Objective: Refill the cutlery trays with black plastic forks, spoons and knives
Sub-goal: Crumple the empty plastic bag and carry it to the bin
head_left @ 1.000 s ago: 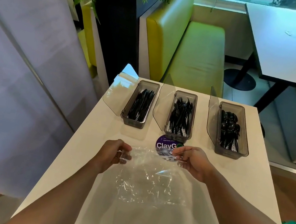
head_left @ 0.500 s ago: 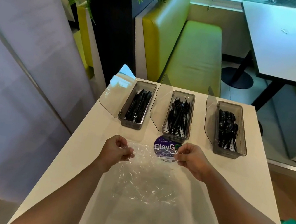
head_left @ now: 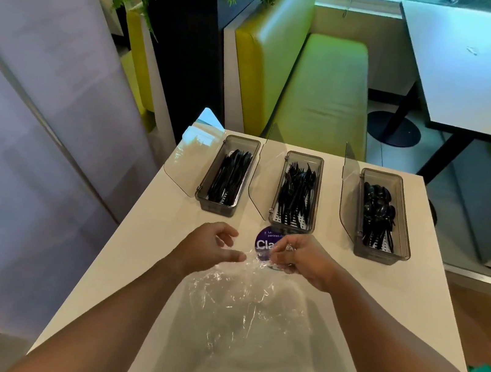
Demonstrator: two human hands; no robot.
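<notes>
Upright lids [head_left: 262,185] wall the left of each tray [head_left: 290,229]; tops and right sides stand open.

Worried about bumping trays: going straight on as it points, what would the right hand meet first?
Likely the left hand, close across the clear bag; the knife tray lies beyond. Depth unclear.

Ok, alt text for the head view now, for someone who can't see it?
A person's right hand grips the bunched far edge of a crumpled clear plastic bag over a white table, the left hand touching its other side. Beyond stand three open-lidded smoky clear plastic trays: black plastic knives left, forks middle, spoons right.
</notes>
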